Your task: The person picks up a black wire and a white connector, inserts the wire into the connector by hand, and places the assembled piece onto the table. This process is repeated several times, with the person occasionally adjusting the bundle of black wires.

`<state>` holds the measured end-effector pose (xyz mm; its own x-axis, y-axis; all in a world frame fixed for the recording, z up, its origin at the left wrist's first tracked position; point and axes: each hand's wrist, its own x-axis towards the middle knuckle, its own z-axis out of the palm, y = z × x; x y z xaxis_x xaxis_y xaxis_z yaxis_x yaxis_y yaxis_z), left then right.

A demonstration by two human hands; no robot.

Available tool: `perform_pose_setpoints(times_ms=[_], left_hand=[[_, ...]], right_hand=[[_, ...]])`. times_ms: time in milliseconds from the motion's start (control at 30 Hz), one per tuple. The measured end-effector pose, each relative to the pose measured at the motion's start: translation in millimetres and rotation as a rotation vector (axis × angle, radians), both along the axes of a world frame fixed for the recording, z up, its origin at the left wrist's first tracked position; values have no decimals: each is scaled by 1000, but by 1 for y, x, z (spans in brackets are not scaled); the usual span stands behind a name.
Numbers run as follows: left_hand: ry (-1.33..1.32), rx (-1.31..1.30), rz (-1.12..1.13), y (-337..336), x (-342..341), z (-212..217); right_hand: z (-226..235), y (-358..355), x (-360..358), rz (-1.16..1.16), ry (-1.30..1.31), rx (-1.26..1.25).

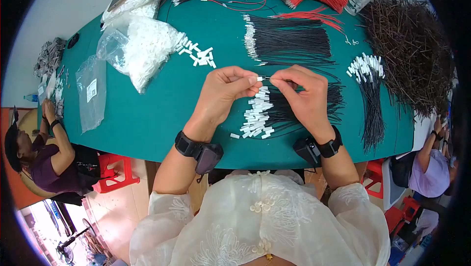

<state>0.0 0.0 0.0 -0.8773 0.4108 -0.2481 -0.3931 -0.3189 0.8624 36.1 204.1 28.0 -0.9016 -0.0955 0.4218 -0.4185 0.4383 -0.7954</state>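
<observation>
the left hand (223, 89) pinches a small white connector housing (253, 79) between thumb and forefinger, fingers closed on it. the right hand (301, 92) grips a thin black wire (269, 78) by its metal tip, just touching the housing. both are above the middle of the green tabletop (147, 114), near its front edge, over a pile of finished wires with white ends (260, 114). the step in hand seems to be inserting the terminal; the next move calls for straight alignment and a gentle push.
</observation>
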Motion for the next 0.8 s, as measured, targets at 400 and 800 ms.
perform_pose_setpoints(times_ms=[400,800], left_hand=[[-31,16,-9,1,0,-1],[-29,12,-16,3,3,-1]], right_hand=[[0,-2,0,11,-10,-32],[-2,-2,1,15,-24,10]])
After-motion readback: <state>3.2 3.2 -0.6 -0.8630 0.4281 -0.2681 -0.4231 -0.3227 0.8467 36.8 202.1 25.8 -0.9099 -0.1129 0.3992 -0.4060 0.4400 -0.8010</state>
